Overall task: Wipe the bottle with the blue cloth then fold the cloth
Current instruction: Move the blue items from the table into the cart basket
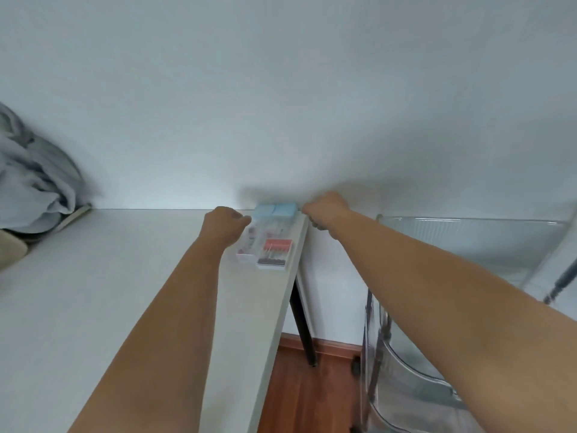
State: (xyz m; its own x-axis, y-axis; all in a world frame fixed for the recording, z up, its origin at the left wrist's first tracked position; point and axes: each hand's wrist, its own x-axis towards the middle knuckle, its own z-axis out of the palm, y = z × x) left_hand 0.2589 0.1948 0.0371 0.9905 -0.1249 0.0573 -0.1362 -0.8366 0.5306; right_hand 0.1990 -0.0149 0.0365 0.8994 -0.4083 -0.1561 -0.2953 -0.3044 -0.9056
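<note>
Up at the far right corner of the smooth white counter (125,276), we reach with both hands toward a folded pale-blue cloth (274,210) that lies against the wall. Our left hand (223,221) sits curled just beside the cloth's left edge, our right hand (324,207) curled beyond the counter's right edge, near the cloth's other side; whether either actually pinches the fabric we cannot tell. Flat printed packets (249,242) and a small box with a red panel (276,251) lie in front of the cloth, close to the counter's edge. A clear moulded plastic chair (468,239) stands to the right over wooden floor (306,395). Rumpled grey fabric (34,179) heaps at far left; broad bare counter stretches between.
</note>
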